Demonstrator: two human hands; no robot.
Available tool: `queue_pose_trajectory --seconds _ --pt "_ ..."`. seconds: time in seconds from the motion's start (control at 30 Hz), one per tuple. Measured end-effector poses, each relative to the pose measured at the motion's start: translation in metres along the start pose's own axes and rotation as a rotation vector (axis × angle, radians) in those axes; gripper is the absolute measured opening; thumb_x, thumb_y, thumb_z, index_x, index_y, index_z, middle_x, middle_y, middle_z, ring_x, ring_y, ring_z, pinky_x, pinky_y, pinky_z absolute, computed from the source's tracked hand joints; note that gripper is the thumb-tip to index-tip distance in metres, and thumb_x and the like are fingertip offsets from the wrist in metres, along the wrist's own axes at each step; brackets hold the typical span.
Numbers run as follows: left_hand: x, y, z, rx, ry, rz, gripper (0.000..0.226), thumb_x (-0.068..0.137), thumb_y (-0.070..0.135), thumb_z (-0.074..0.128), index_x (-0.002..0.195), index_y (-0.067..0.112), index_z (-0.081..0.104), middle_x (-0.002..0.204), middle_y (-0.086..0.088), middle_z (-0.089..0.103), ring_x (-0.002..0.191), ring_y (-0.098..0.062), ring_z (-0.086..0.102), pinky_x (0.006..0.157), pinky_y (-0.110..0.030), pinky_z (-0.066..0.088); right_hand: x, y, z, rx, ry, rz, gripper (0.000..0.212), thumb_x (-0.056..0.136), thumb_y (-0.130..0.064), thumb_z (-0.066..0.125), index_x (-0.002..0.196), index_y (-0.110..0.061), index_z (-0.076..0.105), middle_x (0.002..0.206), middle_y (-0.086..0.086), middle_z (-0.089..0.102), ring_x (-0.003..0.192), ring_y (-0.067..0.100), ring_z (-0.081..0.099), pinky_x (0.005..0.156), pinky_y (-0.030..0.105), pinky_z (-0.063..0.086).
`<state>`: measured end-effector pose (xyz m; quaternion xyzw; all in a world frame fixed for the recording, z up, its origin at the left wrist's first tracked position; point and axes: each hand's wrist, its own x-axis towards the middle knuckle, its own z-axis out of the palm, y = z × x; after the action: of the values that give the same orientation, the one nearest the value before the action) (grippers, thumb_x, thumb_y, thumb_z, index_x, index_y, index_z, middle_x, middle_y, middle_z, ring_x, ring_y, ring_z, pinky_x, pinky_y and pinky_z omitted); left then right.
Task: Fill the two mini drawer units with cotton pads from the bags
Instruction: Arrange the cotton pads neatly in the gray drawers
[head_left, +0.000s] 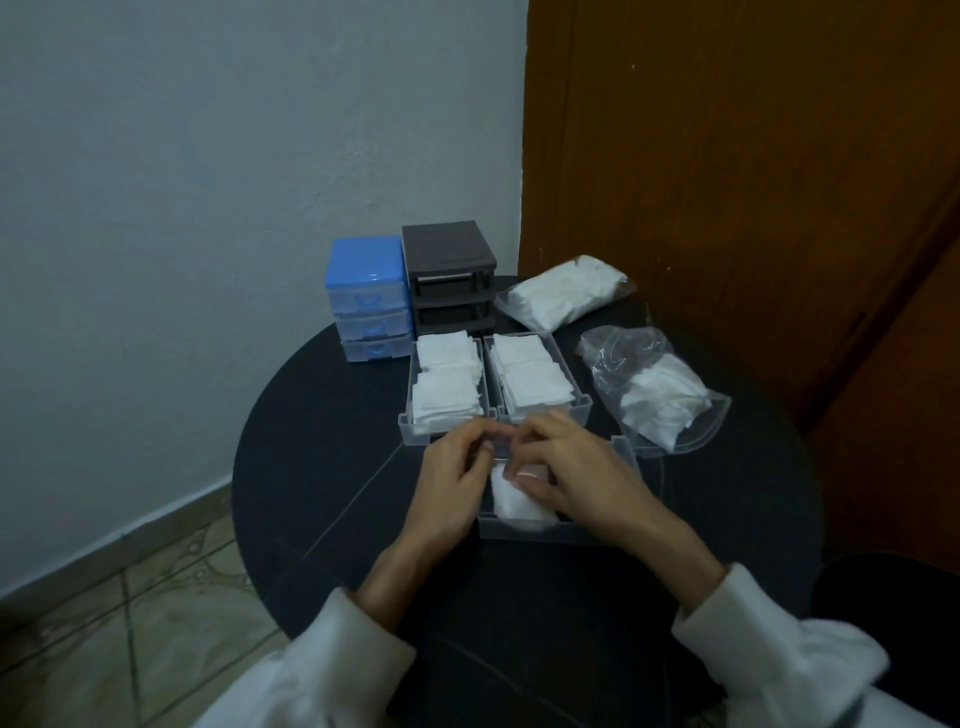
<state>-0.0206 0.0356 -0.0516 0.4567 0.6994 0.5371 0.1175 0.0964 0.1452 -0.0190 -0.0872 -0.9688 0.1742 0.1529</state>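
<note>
Both hands (519, 467), fingers curled on soft white cotton pads (511, 499) inside clear plastic drawer (530, 530).

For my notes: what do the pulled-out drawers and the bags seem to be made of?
The pulled-out drawers look like clear, slightly frosted hard plastic: the white pads show through their straight walls. The bags seem thin glossy plastic film, as they are wrinkled and see-through.

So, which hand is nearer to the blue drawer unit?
Left. The left hand lies below and slightly right of the blue drawer unit; the right hand is farther right, over the near drawer.
</note>
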Motion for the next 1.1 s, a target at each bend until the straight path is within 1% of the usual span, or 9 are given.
queue_pose_trajectory --seconds 0.2,0.33,0.4,0.53,0.67,0.73,0.9,1.0,1.1 --pt "0.000 0.000 0.000 0.001 0.015 0.000 0.032 0.090 -0.005 0.045 0.099 0.017 0.067 0.099 0.011 0.066 0.095 0.003 0.059 0.080 -0.008 0.043 0.000 -0.003 -0.003 0.071 -0.159 0.024 0.026 0.093 -0.013 0.052 0.114 -0.019 0.066 0.115 -0.005 0.061 0.104 0.008 0.055 0.086 0.018 0.040" --pt "0.000 0.000 0.000 0.014 0.013 0.000 0.032 0.090 -0.004 0.045 0.099 0.019 0.066 0.097 0.012 0.066 0.093 0.003 0.059 0.078 -0.007 0.042 -0.003 -0.002 -0.007 0.118 -0.196 0.044 0.026 0.089 -0.025 0.060 0.115 -0.022 0.065 0.101 -0.005 0.059 0.079 0.000 0.051 0.072 0.014 0.039" --pt "-0.001 -0.001 0.000 0.010 0.016 -0.002 0.032 0.090 -0.003 0.046 0.099 0.020 0.066 0.097 0.011 0.066 0.093 0.002 0.059 0.077 -0.008 0.042 -0.002 -0.002 -0.005 0.112 -0.197 0.051 0.030 0.085 -0.030 0.066 0.114 -0.022 0.065 0.097 -0.008 0.056 0.072 -0.003 0.046 0.067 0.011 0.038" --pt "-0.002 -0.001 0.001 0.013 0.022 0.003 0.031 0.091 -0.003 0.046 0.098 0.020 0.066 0.099 0.010 0.066 0.095 0.002 0.059 0.079 -0.008 0.043 0.003 -0.002 0.002 0.081 -0.162 0.066 0.034 0.078 -0.032 0.073 0.110 -0.020 0.067 0.095 -0.006 0.056 0.074 0.002 0.046 0.064 0.011 0.037" --pt "-0.001 0.000 0.000 0.001 0.011 -0.002 0.030 0.090 -0.004 0.046 0.100 0.015 0.067 0.100 0.008 0.067 0.097 0.000 0.061 0.082 -0.013 0.045 0.005 -0.003 0.004 0.089 -0.128 0.086 0.031 0.079 -0.034 0.072 0.106 -0.018 0.067 0.093 -0.006 0.056 0.075 0.003 0.046 0.064 0.012 0.038" --pt "-0.001 0.001 -0.001 0.005 0.008 0.006 0.030 0.090 -0.004 0.046 0.101 0.016 0.067 0.100 0.008 0.067 0.097 -0.001 0.061 0.084 -0.017 0.047 0.003 -0.002 0.001 0.171 -0.112 0.115 0.027 0.082 -0.034 0.068 0.104 -0.018 0.068 0.090 -0.008 0.058 0.075 0.002 0.050 0.065 0.014 0.041" --pt "0.002 0.009 -0.005 0.041 0.050 0.074 0.031 0.090 -0.002 0.050 0.105 0.019 0.068 0.106 0.012 0.067 0.103 0.000 0.059 0.089 -0.018 0.047 -0.013 0.010 -0.020 0.362 0.008 0.187 0.012 0.089 -0.023 0.062 0.098 -0.021 0.070 0.086 -0.008 0.067 0.079 -0.002 0.060 0.074 0.015 0.050" --pt "0.007 0.021 -0.004 0.070 0.087 0.146 0.029 0.089 -0.002 0.051 0.102 0.018 0.069 0.103 0.014 0.067 0.101 0.001 0.059 0.087 -0.016 0.046 -0.027 0.026 -0.038 0.381 0.176 0.261 0.012 0.088 -0.014 0.062 0.093 -0.023 0.068 0.079 -0.008 0.066 0.073 0.002 0.060 0.067 0.011 0.047" --pt "0.017 0.041 0.005 0.069 0.041 0.190 0.028 0.089 -0.002 0.052 0.100 0.018 0.068 0.101 0.018 0.065 0.099 0.005 0.058 0.086 -0.011 0.045 -0.043 0.047 -0.050 0.295 0.351 0.348 0.014 0.085 -0.010 0.062 0.087 -0.023 0.066 0.080 -0.009 0.063 0.075 0.000 0.057 0.066 0.007 0.044"
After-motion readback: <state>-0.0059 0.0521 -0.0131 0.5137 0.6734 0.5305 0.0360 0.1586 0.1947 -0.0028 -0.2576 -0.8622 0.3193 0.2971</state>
